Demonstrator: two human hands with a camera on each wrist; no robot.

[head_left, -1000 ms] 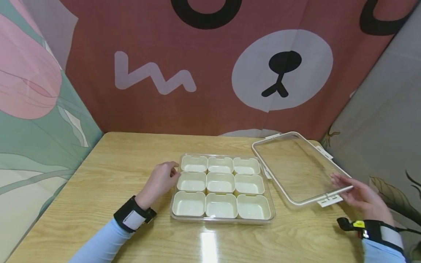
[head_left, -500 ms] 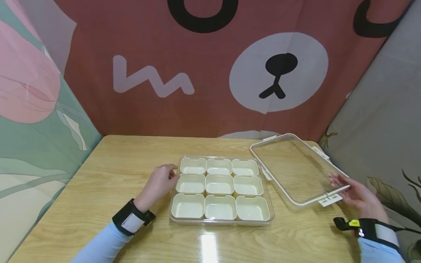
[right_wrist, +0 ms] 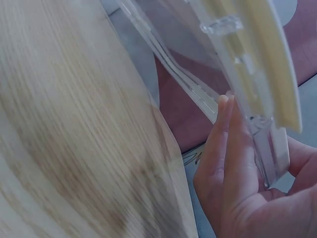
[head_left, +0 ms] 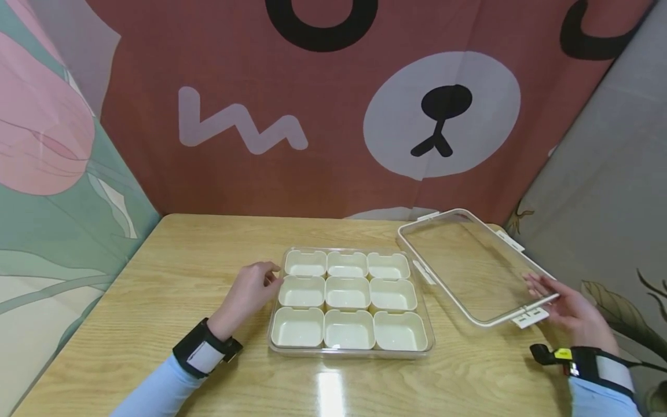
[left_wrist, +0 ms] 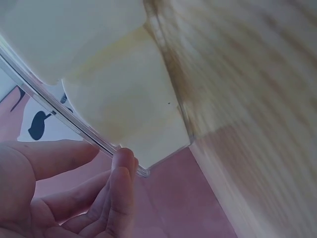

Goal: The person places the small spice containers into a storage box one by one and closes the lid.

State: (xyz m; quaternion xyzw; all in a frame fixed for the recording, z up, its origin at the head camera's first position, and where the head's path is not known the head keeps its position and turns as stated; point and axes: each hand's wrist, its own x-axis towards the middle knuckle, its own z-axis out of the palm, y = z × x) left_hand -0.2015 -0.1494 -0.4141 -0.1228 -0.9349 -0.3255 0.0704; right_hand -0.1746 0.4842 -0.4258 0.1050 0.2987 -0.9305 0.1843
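A clear plastic box (head_left: pixel 351 353) sits on the table, holding several cream open-topped cups (head_left: pixel 348 293) in rows. Seen in the head view, my left hand (head_left: pixel 252 289) is at the box's left side. In the left wrist view, its thumb and fingertips (left_wrist: pixel 126 159) pinch the rim near a corner. My right hand (head_left: pixel 575 307) grips the near right corner of a clear lid (head_left: pixel 469 272) with a white frame and side latches. The lid is tilted above the table, right of the box. Fingers (right_wrist: pixel 237 163) lie along one face of it in the right wrist view.
The wooden table (head_left: pixel 208 249) has a back edge against a brown bear-print cloth (head_left: pixel 234 185). Patterned cloth (head_left: pixel 47 243) hangs on the left, and a grey cloth (head_left: pixel 589 191) on the right. Each wrist wears a black strap (head_left: pixel 205 350).
Over the last half second the lid has shifted slightly right, with my right hand. The box and cups stay put. Before that, the whole head view shifted a little.
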